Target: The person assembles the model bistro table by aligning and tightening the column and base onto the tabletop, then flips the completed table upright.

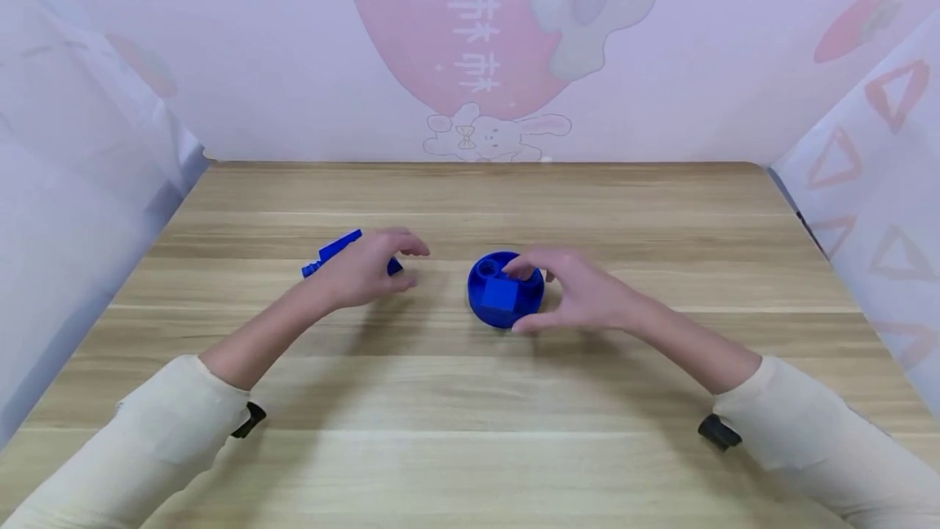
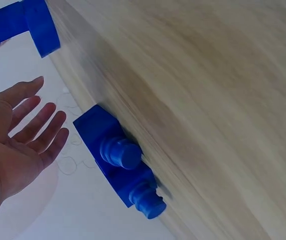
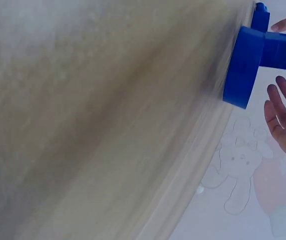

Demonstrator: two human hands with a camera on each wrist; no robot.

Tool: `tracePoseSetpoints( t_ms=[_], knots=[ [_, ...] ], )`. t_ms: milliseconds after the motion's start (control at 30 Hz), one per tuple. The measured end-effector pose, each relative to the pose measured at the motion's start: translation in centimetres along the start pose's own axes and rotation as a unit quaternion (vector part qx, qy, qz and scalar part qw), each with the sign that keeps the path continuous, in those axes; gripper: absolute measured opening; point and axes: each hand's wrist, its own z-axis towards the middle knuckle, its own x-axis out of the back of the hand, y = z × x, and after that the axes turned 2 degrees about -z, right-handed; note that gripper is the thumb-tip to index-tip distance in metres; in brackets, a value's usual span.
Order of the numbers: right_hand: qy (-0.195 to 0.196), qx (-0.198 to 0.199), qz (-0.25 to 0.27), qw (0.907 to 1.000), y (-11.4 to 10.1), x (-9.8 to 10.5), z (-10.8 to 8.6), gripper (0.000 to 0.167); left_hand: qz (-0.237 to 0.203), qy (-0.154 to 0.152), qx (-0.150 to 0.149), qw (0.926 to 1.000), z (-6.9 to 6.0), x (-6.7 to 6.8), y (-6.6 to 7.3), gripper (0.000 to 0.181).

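Dish [image 1: 477,308] and block [image 1: 340,246], both blue, are set apart on a wooden surface [image 1: 470,398], with neither visibly gripped.
The dish is laid flat near the middle of the surface, its square post [image 1: 500,294] and round socket [image 1: 488,268] turned upward, presumably because its broad bottom is suited to resting steadily. Its right side is bracketed by the right hand [image 1: 583,296], whose fingers are loosely bent and parted; whether the rim is touched cannot be told. To the left, the block is partly hidden in the head view by the left hand [image 1: 363,272], whose fingers are spread and relaxed, with nothing held. Its two pegs [image 2: 120,152] are pointed sideways, probably because the block is better steadied on a flat side.
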Motion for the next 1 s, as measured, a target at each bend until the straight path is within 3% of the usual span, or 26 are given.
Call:
tracePoseSetpoints(
  t_ms=[200, 500, 800, 1000],
  knots=[
    [0.023, 0.024, 0.012, 0.9994, 0.2, -0.8, 0.1, 0.043, 0.021, 0.031, -0.022, 0.9991, -0.8, -0.1, -1.1, 0.029],
    [0.042, 0.046, 0.002, 0.998, 0.3, -1.3, 0.0, 0.037, 0.049, 0.053, 0.035, 0.9967, -2.2, 0.5, -2.1, 0.04],
    [0.035, 0.057, 0.006, 0.9977, 0.4, -1.0, -0.2, 0.036, 0.054, 0.048, 0.051, 0.9961, -1.7, 0.8, -2.8, 0.044],
    [-0.002, 0.064, 0.04, 0.9971, 1.4, 0.0, -0.4, 0.037, 0.066, 0.036, 0.06, 0.9953, -1.4, 0.6, -3.3, 0.047]
  ],
)
